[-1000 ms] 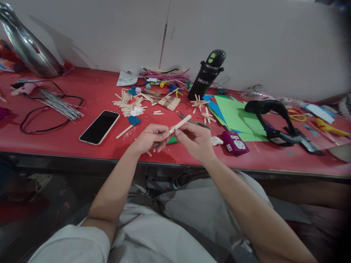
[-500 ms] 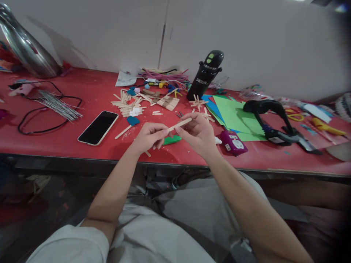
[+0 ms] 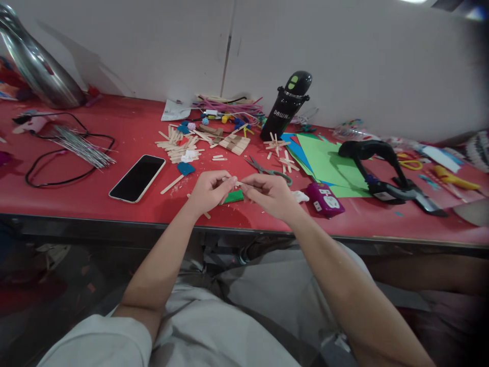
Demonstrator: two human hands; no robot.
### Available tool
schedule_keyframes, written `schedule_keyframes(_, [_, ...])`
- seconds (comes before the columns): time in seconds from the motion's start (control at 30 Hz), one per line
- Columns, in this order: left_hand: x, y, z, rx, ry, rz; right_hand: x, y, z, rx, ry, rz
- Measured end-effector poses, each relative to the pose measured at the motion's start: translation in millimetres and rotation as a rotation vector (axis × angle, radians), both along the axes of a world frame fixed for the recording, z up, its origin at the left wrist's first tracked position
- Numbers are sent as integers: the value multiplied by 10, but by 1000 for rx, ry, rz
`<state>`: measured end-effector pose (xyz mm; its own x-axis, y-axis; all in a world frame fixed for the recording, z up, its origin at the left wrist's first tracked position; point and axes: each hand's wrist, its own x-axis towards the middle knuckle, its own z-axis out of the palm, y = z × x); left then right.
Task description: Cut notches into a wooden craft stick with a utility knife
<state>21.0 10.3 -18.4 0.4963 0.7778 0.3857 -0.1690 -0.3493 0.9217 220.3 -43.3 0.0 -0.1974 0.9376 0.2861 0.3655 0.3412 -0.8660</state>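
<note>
A wooden craft stick is held between my two hands above the front of the red table. My left hand pinches one end, and my right hand grips the other. Fingers hide most of the stick. Below them lies a green toothed piece, partly covered by my left hand. Just behind my right hand rest grey-green scissors. A crumpled white tissue is to the right, beside a purple box.
A pile of craft sticks lies farther back. A phone and thin metal wires are at left. A black bottle stands behind green paper sheets. A black headset-like frame sits at right.
The craft stick has turned and is now mostly hidden by my fingers. My right hand has lowered and moved slightly left, uncovering the scissors behind it.
</note>
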Motion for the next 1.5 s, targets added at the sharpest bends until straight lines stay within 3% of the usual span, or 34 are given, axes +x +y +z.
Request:
schedule_keyframes(0.43, [-24,-11,-9,47,38,-8,-8,-2,21,-19,-9,24])
schedule_keyframes(0.83, [-33,8,-8,21,17,-29,-86,-11,-60,34,13,-68])
schedule_keyframes(1.5, [-32,10,-11,8,-18,-61,-165,-52,-98,398,-208,-194])
